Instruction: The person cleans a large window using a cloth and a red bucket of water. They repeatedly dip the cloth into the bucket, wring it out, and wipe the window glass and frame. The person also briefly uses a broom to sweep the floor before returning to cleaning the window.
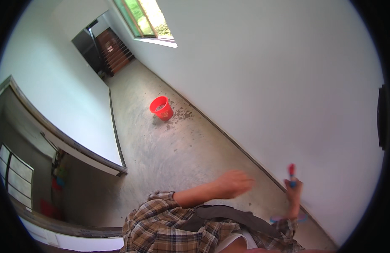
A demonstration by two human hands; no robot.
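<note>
My right hand is closed around a short handle with a red end and a blue part, which stands up out of the fist near the white wall. My left hand hangs over the concrete floor, fingers curled and blurred by motion; whether anything is in it cannot be made out. Behind my right wrist shows part of a blurred purple and blue thing close to the floor, too unclear to name. Plaid sleeves cover both my arms, the left one pushed up to the forearm.
A red plastic bucket stands on the concrete floor, with wet spots beside it. The white wall runs along the right, below an open window. At left is a doorway frame; steps lie at the far end.
</note>
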